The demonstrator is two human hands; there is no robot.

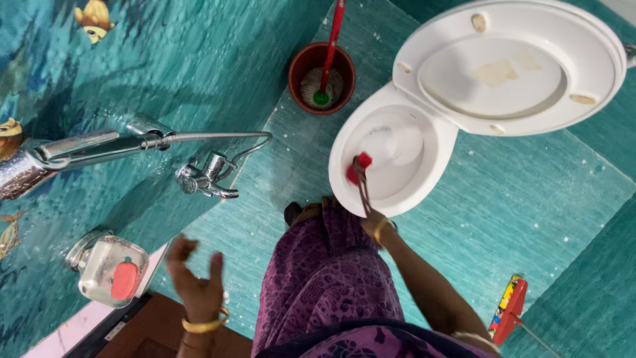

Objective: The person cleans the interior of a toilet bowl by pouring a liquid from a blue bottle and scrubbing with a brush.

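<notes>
Over toilet bowl [404, 192], right hand [374, 225] fingers gripping brush [360, 169] (left hand [195, 278] spread)

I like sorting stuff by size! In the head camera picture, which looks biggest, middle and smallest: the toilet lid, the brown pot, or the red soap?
1. Toilet lid, by far the biggest.
2. Brown pot.
3. Red soap, though it sits nearer the camera, so its true size is unsure.
</notes>
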